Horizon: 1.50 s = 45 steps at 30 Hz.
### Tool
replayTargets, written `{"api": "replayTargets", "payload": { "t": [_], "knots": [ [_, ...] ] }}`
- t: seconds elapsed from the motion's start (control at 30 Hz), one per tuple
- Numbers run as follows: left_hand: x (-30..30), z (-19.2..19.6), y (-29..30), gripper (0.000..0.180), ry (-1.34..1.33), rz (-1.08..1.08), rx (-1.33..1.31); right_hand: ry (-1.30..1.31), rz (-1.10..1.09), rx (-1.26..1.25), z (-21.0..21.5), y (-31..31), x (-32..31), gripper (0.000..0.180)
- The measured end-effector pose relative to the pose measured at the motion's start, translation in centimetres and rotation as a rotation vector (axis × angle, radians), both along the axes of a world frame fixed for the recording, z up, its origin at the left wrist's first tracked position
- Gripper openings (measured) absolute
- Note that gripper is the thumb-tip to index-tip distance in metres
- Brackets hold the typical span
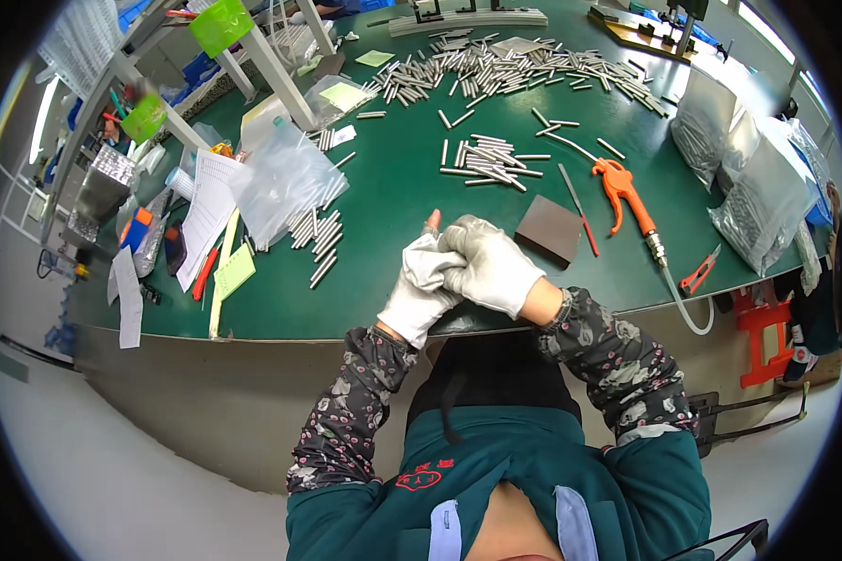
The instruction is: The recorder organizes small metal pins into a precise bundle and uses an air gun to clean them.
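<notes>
My left hand [415, 301] and my right hand [498, 266] are pressed together over the table's front edge, both in white gloves. A bare fingertip pokes out of the left glove. My right fingers are closed against the left hand at a crumpled white fold [430, 266]. Whether that fold is a cloth or part of a glove, I cannot tell. Anything inside the grip is hidden. Just right of my hands lies a dark brown block [549, 230]. Beyond them is a small heap of metal pins [492, 161]. More pins [322, 245] lie in rows to the left.
A large pile of pins [533, 67] spreads across the back of the green table [393, 178]. To the right are a thin file [578, 208], an orange air gun [631, 196], red snips [700, 271] and filled plastic bags [762, 206]. Plastic sheeting [285, 182] and papers [206, 215] cover the left.
</notes>
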State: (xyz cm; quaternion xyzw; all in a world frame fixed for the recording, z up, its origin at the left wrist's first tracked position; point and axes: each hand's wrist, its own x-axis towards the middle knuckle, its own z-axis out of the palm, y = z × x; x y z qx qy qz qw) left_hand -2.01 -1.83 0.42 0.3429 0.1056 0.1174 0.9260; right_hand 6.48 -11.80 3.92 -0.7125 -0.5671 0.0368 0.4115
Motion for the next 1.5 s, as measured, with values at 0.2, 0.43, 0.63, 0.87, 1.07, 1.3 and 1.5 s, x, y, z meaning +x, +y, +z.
{"api": "replayTargets", "payload": {
  "t": [0.2,0.43,0.63,0.87,1.07,1.3,1.5],
  "knots": [
    [-0.6,-2.1,1.0,0.088,-0.024,0.036,0.825,0.130,-0.250,-0.018,0.1,1.6,0.1,0.016],
    [0.2,0.0,1.7,0.046,-0.345,0.247,1.773,0.072,0.009,-0.151,0.9,0.7,0.9,0.023],
    [-0.3,-1.8,0.5,0.065,0.040,-0.012,0.646,0.159,-0.314,-0.085,-0.3,2.0,0.5,0.022],
    [0.3,-1.4,1.8,0.062,-0.311,0.347,1.563,0.116,-0.090,-0.149,0.4,1.6,1.0,0.025],
    [-0.3,-1.8,0.4,0.077,0.006,0.122,0.907,0.716,-0.088,0.198,-2.2,2.2,2.5,0.024],
    [0.3,1.0,0.6,0.054,-0.318,0.405,1.663,0.502,0.005,-0.269,0.7,2.0,2.3,0.027],
    [0.2,-1.6,1.3,0.071,-0.125,0.089,1.476,0.871,0.129,-0.334,-2.9,2.5,4.3,0.010]
  ]
}}
